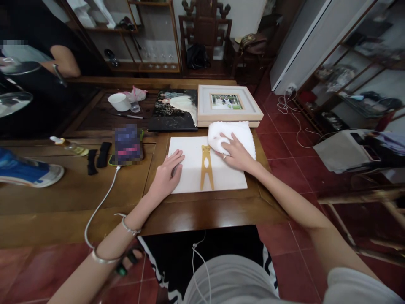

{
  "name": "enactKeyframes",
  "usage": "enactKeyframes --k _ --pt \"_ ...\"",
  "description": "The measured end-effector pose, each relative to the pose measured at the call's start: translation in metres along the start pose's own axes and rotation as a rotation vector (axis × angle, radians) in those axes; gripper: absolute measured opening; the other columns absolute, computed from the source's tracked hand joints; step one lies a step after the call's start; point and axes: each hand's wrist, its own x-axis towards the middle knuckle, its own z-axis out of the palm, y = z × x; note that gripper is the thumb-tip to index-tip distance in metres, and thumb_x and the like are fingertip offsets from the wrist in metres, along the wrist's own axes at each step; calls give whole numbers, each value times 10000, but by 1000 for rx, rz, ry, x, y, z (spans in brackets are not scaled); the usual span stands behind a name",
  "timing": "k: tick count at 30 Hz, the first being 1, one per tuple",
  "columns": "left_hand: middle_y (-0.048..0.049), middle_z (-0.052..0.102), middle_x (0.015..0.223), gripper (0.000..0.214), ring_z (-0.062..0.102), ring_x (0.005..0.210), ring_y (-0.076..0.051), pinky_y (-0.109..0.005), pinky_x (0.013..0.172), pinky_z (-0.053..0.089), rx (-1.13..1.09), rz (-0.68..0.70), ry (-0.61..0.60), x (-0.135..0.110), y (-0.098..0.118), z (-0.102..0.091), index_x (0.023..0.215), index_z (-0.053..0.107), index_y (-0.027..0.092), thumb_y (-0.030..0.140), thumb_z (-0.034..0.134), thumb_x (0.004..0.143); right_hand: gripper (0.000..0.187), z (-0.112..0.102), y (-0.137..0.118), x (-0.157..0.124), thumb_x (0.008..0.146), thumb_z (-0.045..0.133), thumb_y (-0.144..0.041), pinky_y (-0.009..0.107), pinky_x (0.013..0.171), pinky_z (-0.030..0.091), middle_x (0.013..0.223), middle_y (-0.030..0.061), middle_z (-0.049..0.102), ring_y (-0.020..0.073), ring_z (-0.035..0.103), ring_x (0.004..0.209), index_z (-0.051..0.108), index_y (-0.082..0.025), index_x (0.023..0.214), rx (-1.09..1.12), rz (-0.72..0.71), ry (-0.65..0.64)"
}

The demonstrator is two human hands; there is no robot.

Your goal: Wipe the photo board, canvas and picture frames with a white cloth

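Note:
My left hand (170, 172) lies palm down on the left side of a white rectangular board (190, 169), its fingers stretched out and nothing visible in them. On the board's middle is a flat yellow piece (207, 169) with two long legs, a diamond-shaped hole and a small eared top. My right hand (236, 154) rests on a folded white towel (245, 135), fingers spread over the cloth and a ring on one of them. The towel covers the board's upper right corner. Under the right palm the view is hidden.
Behind the board are a framed photo (226, 101) and a dark picture panel (175, 109). Leftward lie a phone (128, 144) on a white cable, black strips (103, 155), a dropper bottle (71, 147) and a blue shoe (28, 169). Another person (68, 57) is at far left.

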Motion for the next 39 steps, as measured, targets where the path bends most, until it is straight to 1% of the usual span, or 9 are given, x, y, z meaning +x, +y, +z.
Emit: enactKeyframes --k 7,12,20,23,26,29,32,36,39 --pt "-119 595 1364 359 494 1335 -247 -493 1159 339 1 -5 -14 0 1 -1 1231 648 175 283 445 955 204 -10 -60 -71 753 505 -55 690 1156 148 1481 182 462 351 204 1473 635 -157 872 28 -73 -169" --pt "-115 592 1369 357 492 1338 -260 -514 1161 330 -3 -12 -20 1 2 -1 1234 650 187 255 453 944 207 -36 -88 -110 735 514 -31 618 1191 186 1476 158 477 287 209 1479 613 -184 835 106 -121 -361" --pt "-109 589 1372 358 494 1337 -244 -497 1165 331 0 -25 -21 0 3 -1 1243 642 191 259 448 949 132 -22 -35 -44 891 495 -170 557 1157 313 1116 77 698 307 420 1384 531 -229 778 178 7 -156" --pt "-123 590 1367 362 493 1338 -246 -497 1164 331 -1 -22 -18 0 3 -1 1240 643 176 258 440 952 254 -11 -17 -8 951 484 -340 554 1172 290 806 18 670 298 611 1179 483 -233 721 217 63 -48" --pt "-139 589 1363 360 494 1336 -249 -493 1165 330 -4 -19 -10 0 2 0 1228 650 164 258 440 952 293 -3 -16 12 964 459 -354 588 1181 231 761 15 657 276 661 1058 462 -226 700 221 135 26" --pt "-131 592 1362 358 497 1333 -251 -496 1161 334 -9 -16 -10 0 2 -1 1231 649 175 264 444 952 149 4 -37 8 911 442 -164 685 1141 180 1052 93 697 344 464 1336 557 -193 821 151 109 -8" --pt "-132 602 1352 360 501 1328 -264 -510 1153 340 -8 1 -7 0 2 -1 1229 649 167 278 449 952 258 10 -76 -20 795 487 -55 755 1102 132 1465 185 473 413 169 1469 631 -141 990 86 -32 -173" --pt "-142 595 1359 366 498 1330 -270 -518 1149 342 -1 10 -9 0 0 -1 1225 647 149 282 437 956 265 11 -118 -64 797 562 -102 778 1091 92 1542 184 367 431 117 1472 679 -168 1025 58 -264 -315" --pt "-117 588 1375 364 491 1338 -264 -522 1150 339 -2 12 -23 1 0 -1 1237 639 176 281 433 956 243 8 -123 -73 802 592 -134 748 1117 88 1542 165 377 402 134 1477 686 -180 1020 44 -345 -339"
